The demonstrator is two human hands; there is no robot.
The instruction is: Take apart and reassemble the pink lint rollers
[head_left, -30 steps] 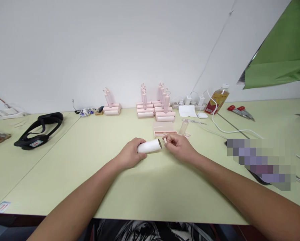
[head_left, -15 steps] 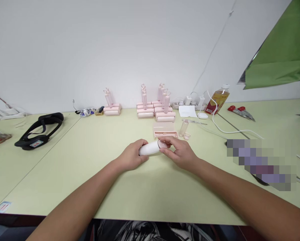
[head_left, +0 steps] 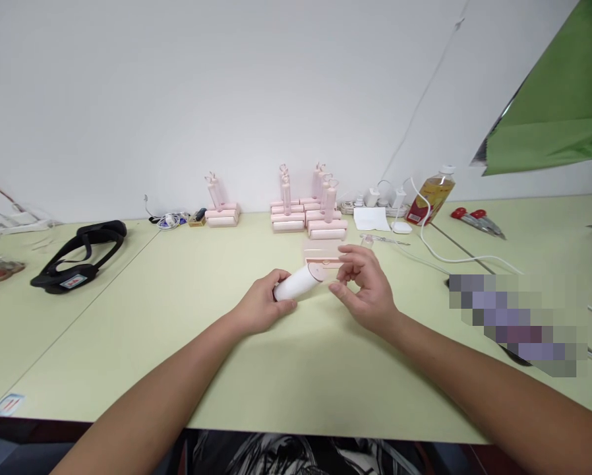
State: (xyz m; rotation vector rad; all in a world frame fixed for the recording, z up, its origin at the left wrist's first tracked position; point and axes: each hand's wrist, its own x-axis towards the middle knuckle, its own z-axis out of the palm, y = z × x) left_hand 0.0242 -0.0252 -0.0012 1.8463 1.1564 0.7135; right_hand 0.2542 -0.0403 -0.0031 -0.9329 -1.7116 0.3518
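Observation:
My left hand (head_left: 260,307) is wrapped round one end of a white cylindrical device (head_left: 296,284) with a pink end face, tilted up to the right above the table. My right hand (head_left: 370,297) is just right of that face, apart from it, fingers spread and slightly curled with nothing seen in them. Behind the hands lies an opened pink case (head_left: 320,249) with a see-through lid, its front partly covered by the device and my right fingers. The top of a clear pinkish tube (head_left: 367,241) shows past my right hand; its lower part is hidden.
Several pink cases (head_left: 327,229) with upright pink bottles stand along the wall. A drink bottle (head_left: 430,196), red-handled pliers (head_left: 478,221) and a white cable (head_left: 427,247) are at right, near a pixelated object (head_left: 513,326). A black head strap (head_left: 81,257) lies left.
My right hand has let go of the device's pink end and drawn back to the right, its fingers opening. The device's pink end has tipped upward in my left hand.

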